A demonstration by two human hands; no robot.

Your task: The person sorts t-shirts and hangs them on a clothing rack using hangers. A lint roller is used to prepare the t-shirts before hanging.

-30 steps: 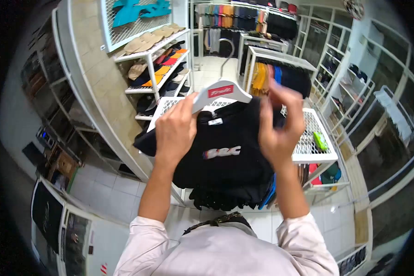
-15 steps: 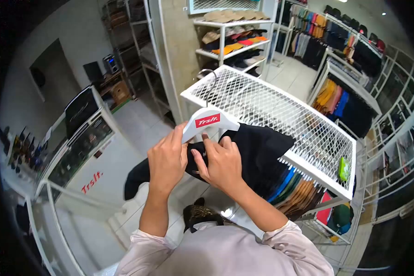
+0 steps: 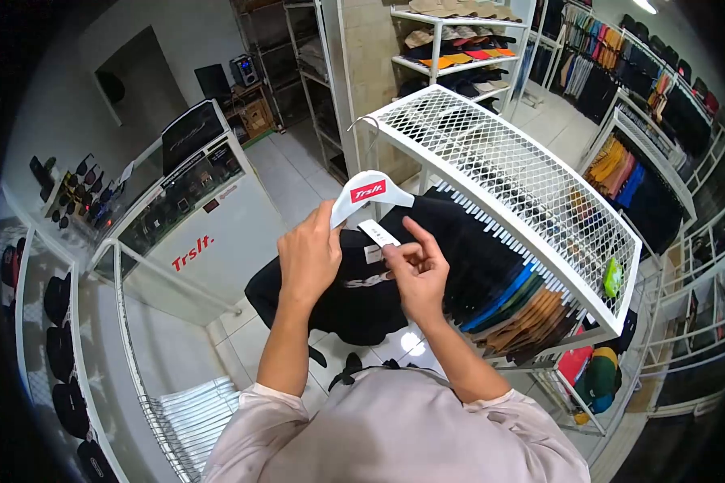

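A white hanger [image 3: 354, 197] with a red label hangs in my left hand [image 3: 308, 262], whose fingers are wrapped round its left arm. The black garment [image 3: 322, 294] drapes below the hanger, with a pale print partly showing. My right hand [image 3: 419, 270] pinches a small white tag [image 3: 379, 233] between thumb and forefinger, at the garment's neck. A second small white label [image 3: 373, 254] shows just beneath the tag. To the right, dark, blue, green and brown garments [image 3: 532, 318] hang under a white mesh-topped rack [image 3: 499, 161].
A glass counter [image 3: 209, 201] stands at the left, with sunglasses [image 3: 80, 189] beyond it. Black caps [image 3: 60, 346] line the left edge. Behind the rack is a shelf of hats [image 3: 459, 60]. A bright green item [image 3: 612, 278] lies on the mesh top.
The view has shifted, and the garment hangs more spread out below the hanger. The white tag has come into sight, held by my right hand.
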